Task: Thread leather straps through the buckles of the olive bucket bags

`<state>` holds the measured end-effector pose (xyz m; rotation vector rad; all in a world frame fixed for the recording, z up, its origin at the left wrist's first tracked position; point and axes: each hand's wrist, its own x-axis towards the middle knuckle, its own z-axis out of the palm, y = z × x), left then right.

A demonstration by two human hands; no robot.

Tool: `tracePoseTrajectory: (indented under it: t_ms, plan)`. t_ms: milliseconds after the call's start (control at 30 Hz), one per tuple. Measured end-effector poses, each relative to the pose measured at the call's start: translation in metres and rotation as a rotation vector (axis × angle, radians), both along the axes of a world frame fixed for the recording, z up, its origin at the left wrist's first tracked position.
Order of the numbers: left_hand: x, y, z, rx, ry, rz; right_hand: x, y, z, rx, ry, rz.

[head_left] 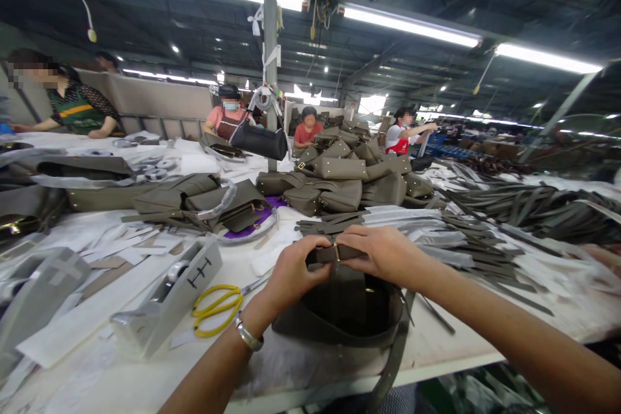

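Tabletop (pixel 286 372): bag (pixel 334 334) gapes upward, long axis sideways; left hand (pixel 295 272), right hand (pixel 385 252): grip pinching strap (pixel 350 252).

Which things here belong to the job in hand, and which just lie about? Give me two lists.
In hand:
- gold-toned buckle on a dark strap, between left hand and right hand
- open olive bag beneath

Apparently lying about:
- yellow-handled scissors
- grey dispenser
- heaped bags
- loose strips

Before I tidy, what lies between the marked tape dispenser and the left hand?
The head view shows yellow-handled scissors, blades towards the left hand.
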<state>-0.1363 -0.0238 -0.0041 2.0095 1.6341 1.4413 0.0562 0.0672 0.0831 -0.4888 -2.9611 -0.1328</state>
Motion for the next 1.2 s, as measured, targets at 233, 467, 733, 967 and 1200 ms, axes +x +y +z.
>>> tracePoseTrajectory:
  t_ms: [233, 467, 733, 967, 1200]
  plan:
    - [-0.014, -0.003, -0.02, -0.031, -0.211, 0.029, 0.0, 0.002, -0.008, 0.027, 0.076, -0.107]
    - [-0.007, 0.002, -0.027, -0.063, -0.359, -0.009, -0.01, -0.007, -0.01, 0.039, 0.041, -0.06]
    - [-0.01, -0.003, -0.024, -0.054, -0.339, -0.039, -0.018, -0.006, -0.014, -0.079, 0.127, -0.164]
    - [-0.004, -0.003, -0.026, -0.065, -0.352, 0.01, -0.028, -0.001, -0.01, -0.428, 0.172, -0.129]
    - [-0.002, -0.008, -0.024, 0.019, -0.198, 0.048, -0.025, 0.0, -0.012, -0.506, 0.168, -0.181]
